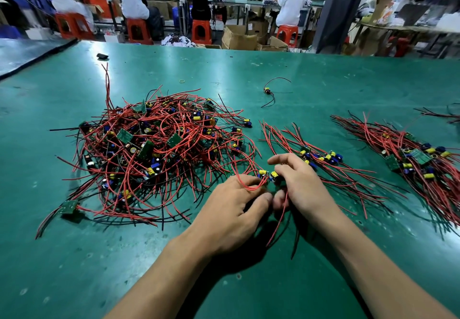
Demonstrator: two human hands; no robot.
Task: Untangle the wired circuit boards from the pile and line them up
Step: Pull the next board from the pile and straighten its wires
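Two small boards (262, 172) sit between the left hand (231, 209) and the right hand (300, 186), each pinching one, just right of the pile (154, 149). They look light and stiff, their wires (278, 221) springy, so the board edges seem the safest hold. Those wires trail toward the near edge, while the sorted row (321, 157) slants far-left to near-right.

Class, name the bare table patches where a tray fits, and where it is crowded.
Bare: the near table below the tangled pile, beside the left hand; the far strip past the pile, around the lone board. Crowded: from pile across the right hand to the rows.
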